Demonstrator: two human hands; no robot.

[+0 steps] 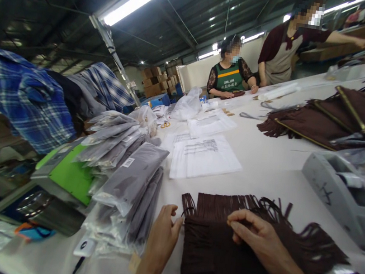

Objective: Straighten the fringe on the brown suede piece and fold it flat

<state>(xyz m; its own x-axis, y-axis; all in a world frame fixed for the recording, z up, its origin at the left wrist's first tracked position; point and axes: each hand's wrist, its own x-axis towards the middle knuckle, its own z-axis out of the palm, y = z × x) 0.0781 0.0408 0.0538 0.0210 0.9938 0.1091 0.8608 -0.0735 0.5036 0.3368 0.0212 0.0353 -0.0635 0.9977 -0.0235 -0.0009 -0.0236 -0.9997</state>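
A dark brown fringed bag or cloth panel point(219, 257) lies in front of me, with strips of fringe along its far edge and left side. My left hand point(164, 233) is beside its far left corner, fingers half curled and thumb apart from them. I see nothing held in it. Over the far edge of the brown piece, my right hand point(252, 230) pinches with thumb and fingertips. Whatever sits in that pinch is too small to make out. More brown fringed pieces point(316, 248) lie under and beside my right forearm.
Bagged grey garments point(135, 176) are piled on the left, by a dark metal cylinder point(51, 211). White printed sheets point(207, 156) lie ahead. A grey device point(348, 198) and zippered brown pieces point(340, 112) occupy the right. Two people point(230, 78) are across the table.
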